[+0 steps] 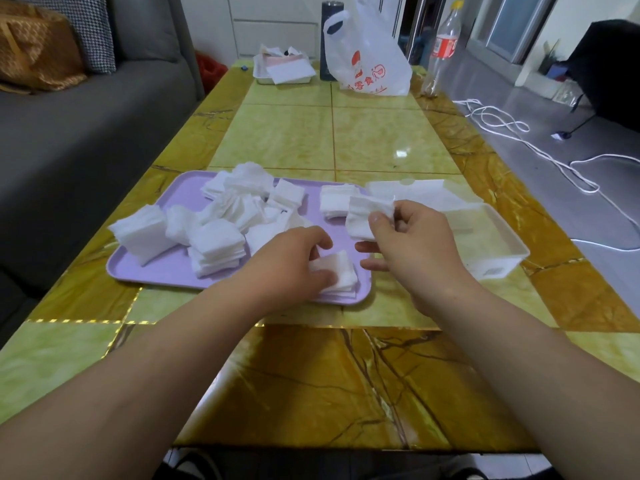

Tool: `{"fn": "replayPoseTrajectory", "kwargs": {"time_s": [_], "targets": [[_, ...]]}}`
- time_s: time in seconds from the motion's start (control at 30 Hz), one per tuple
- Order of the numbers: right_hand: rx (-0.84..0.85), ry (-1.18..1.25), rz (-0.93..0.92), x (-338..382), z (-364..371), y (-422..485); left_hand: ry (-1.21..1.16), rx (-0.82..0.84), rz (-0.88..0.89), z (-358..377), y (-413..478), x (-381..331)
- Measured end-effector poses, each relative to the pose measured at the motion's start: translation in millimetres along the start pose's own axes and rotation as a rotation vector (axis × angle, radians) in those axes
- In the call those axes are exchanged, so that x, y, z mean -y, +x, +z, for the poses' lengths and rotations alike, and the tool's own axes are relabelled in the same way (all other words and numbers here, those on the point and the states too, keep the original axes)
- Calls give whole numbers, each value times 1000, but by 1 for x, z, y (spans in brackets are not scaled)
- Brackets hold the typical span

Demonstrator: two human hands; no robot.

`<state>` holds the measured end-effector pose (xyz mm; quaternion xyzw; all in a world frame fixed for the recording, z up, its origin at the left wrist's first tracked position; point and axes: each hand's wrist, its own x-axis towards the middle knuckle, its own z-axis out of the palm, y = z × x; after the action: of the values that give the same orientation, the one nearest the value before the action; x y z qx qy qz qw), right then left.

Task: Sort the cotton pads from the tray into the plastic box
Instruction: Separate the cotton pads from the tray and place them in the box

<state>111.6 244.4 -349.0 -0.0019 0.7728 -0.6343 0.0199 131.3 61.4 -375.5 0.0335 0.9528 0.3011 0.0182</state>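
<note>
The left hand [291, 258] reaches over the near right corner of a lavender rectangular plastic tray [166, 271] and grips a small stack [341, 275] of square white cotton pads lying there, thumb on the far side and fingers curled over the near edge. The right hand [412, 244] hangs above the table, just right of the tray, pinching 1 single pad [367, 216] between thumb and forefinger while its other fingers stretch loosely toward the left hand.

Most of the square white cotton pads [221, 220] lie on the tray in loose heaps and leaning stacks, with 1 neater pile [334, 202] at its far right corner. A white translucent plastic box [516, 245] sits on the table directly right of the tray, beside the right hand, with its flat lid [419, 190] lying just behind it.

All this rests on a glossy yellow-green marble-patterned table [311, 140]. At its far end stand a white carrier bag with red print [370, 53], a clear bottle with a red label [445, 46] and a shallow white tray of papers [284, 69]. A grey sofa [86, 116] runs along the left, and a white cable [519, 133] loops over the floor on the right.
</note>
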Motion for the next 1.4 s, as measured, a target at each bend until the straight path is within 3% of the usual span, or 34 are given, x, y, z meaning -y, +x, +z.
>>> {"fn": "replayPoseTrajectory", "kwargs": {"time_s": [0.47,0.7,1.13,1.4], "targets": [[-52,47,47,-2,3,0,36,-103,2,-11,-4,0],[-73,47,6,-2,2,-1,-63,-290,56,-14,3,1],[-66,84,40,1,6,-4,-628,-240,-159,-23,-1,-4],[-3,107,108,-1,3,-3,-935,-115,-214,-32,-2,-6]]}}
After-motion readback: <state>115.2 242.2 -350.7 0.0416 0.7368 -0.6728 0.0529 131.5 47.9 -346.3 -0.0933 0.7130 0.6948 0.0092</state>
